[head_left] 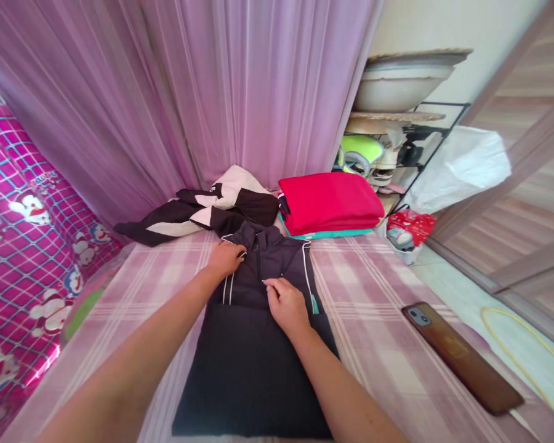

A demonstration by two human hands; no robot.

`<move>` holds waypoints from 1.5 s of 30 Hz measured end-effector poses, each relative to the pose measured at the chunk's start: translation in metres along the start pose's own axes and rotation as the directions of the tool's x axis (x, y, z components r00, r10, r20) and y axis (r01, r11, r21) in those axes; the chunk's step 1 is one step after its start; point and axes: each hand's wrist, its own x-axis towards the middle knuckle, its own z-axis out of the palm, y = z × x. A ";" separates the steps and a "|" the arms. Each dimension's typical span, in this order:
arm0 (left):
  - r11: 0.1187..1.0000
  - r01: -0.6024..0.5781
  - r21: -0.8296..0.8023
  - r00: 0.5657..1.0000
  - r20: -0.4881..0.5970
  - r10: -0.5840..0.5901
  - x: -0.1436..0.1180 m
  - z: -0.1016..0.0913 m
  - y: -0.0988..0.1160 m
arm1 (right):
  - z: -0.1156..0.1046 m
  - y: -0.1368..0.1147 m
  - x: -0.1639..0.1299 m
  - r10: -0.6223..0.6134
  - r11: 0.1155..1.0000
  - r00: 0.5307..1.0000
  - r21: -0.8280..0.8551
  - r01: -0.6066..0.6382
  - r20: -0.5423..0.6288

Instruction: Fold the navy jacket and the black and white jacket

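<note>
A dark jacket point(277, 261) with white piping and a front zipper lies on the bed, collar away from me. Its lower part is folded up over the front as a smooth black panel point(253, 369). My left hand point(226, 258) is at the jacket's left shoulder, fingers curled on the piped edge. On the chest, beside the zipper, my right hand point(287, 303) is closed, thumb and fingertips pinched at the fabric; exactly what lies between them is hard to see. Beyond the collar rests a crumpled black-and-white garment point(240, 197).
Folded red cloth point(332, 200) sits atop teal fabric at the back right. A brown-cased phone point(461, 357) with a cable lies on the plaid sheet point(369, 307) at right. Purple curtains point(268, 86) hang behind; a rack with basins point(401, 83) stands beyond the bed.
</note>
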 end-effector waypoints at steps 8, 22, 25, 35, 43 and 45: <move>0.984 0.145 -0.101 0.989 -0.006 -0.147 0.000 0.013 -0.010 | -0.004 -0.008 -0.003 -0.050 0.978 0.991 -0.197 0.074 0.127; 0.549 0.418 -0.724 0.890 0.207 -0.405 -0.113 0.026 -0.037 | 0.001 -0.010 -0.005 -0.177 0.944 0.980 -0.266 0.194 0.088; 0.509 0.473 -0.719 0.878 0.334 -0.343 -0.136 0.018 -0.030 | 0.002 -0.007 -0.005 -0.235 0.945 0.971 -0.225 0.237 0.034; 0.430 0.511 -0.745 0.859 0.460 -0.224 -0.192 0.019 -0.012 | -0.018 -0.028 -0.029 -0.372 0.927 0.916 0.008 0.375 0.152; 0.535 0.484 -0.692 0.875 0.398 -0.276 -0.218 0.019 -0.014 | -0.010 -0.026 -0.051 -0.309 0.897 0.838 -0.156 0.414 0.450; 0.498 0.462 -0.734 0.887 0.385 -0.255 -0.224 0.018 -0.010 | -0.015 -0.028 -0.046 -0.327 0.897 0.835 -0.132 0.421 0.444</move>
